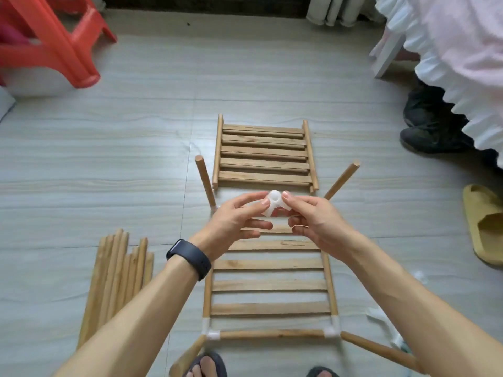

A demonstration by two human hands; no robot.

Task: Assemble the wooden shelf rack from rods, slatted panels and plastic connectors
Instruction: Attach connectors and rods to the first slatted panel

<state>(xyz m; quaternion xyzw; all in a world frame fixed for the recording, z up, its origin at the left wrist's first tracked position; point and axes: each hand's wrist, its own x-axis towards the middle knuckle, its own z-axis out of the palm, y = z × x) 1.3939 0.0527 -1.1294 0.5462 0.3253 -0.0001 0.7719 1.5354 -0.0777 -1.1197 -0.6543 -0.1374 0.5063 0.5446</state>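
Loose rods [117,278] lie at left, long axes pointing away from the person. Over a slatted panel [269,285] on the floor, left hand [234,221] and right hand [315,219] pinch a white plastic connector [273,204] between fingertips, one socket facing the camera.

Quick count: two panels, far panel [264,153] and near panel [269,285]. Four corner rods [203,180] sticking out, one crossbar [272,334]. Rod pile [117,273] on the left, too bunched to count. Three connectors I can clearly see: held connector [273,204], two corner connectors [213,334]. One stool [68,50], one slipper [484,227].
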